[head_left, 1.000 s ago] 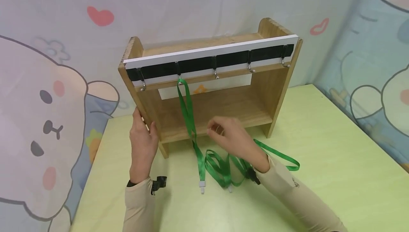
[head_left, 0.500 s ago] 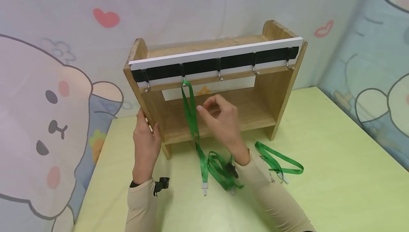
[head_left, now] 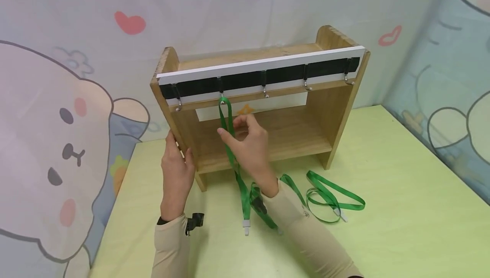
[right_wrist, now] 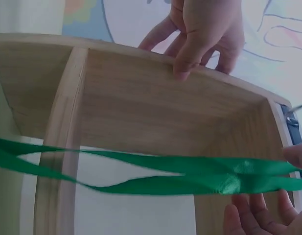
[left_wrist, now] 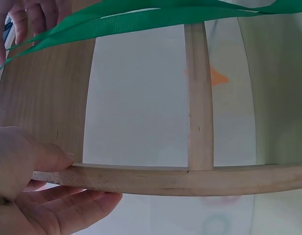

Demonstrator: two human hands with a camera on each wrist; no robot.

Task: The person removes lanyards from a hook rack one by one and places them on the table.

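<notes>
A green lanyard [head_left: 244, 195] hangs by its loop from the second hook from the left, its white clip [head_left: 246, 227] hanging lowest. My right hand [head_left: 249, 144] is at this strap, thumb in front and fingers behind, with a gap between the tips. In the right wrist view the strap [right_wrist: 224, 181] passes between thumb and fingers. My left hand [head_left: 177, 171] grips the left side panel of the wooden shelf [head_left: 206, 165]. In the left wrist view its thumb [left_wrist: 53, 157] lies on one face of the panel edge [left_wrist: 151, 180], its fingers on the other.
A white rail with a black strip [head_left: 285, 74] and several metal hooks crosses the shelf's top front. More green lanyards [head_left: 346, 205] lie on the pale green table [head_left: 417, 210], partly under my right forearm. A patterned cloth [head_left: 214, 18] hangs behind.
My right hand has moved left and slightly up from beside the lanyard to around it. My left hand keeps its grip on the shelf. The view has shifted slightly.
</notes>
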